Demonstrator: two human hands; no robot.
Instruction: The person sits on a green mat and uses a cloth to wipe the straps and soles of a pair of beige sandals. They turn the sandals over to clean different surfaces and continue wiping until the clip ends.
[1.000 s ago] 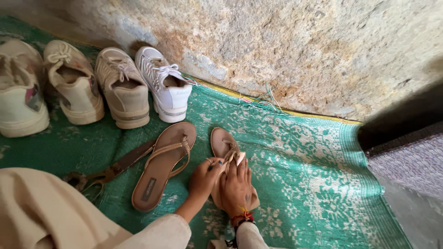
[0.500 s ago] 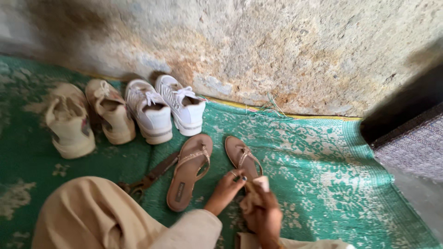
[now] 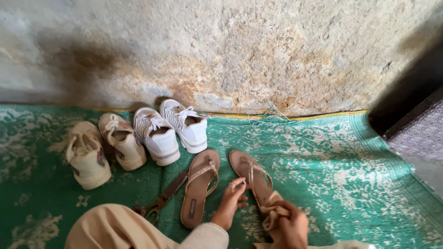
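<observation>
Two brown sandals lie on a green patterned mat (image 3: 332, 175). My left hand (image 3: 230, 203) rests between them, fingertips touching the inner edge of the right sandal (image 3: 253, 177), fingers loosely apart. The left sandal (image 3: 199, 186) lies beside it, untouched. My right hand (image 3: 288, 226) is closed on a crumpled beige cloth (image 3: 272, 213) pressed against the heel end of the right sandal. My knee in beige fabric (image 3: 115, 228) fills the lower left.
A pair of white sneakers (image 3: 170, 131) and a pair of beige sneakers (image 3: 104, 147) stand in a row by the rough stone wall (image 3: 230, 50). A brown strap (image 3: 164, 196) lies beside the left sandal. A dark doorway edge (image 3: 406, 106) is at right.
The view has shifted left and up, so the shoes sit further right in frame. My right hand has slid back to the sandal's heel, now gripping the cloth; my left hand stays by the sandal.
</observation>
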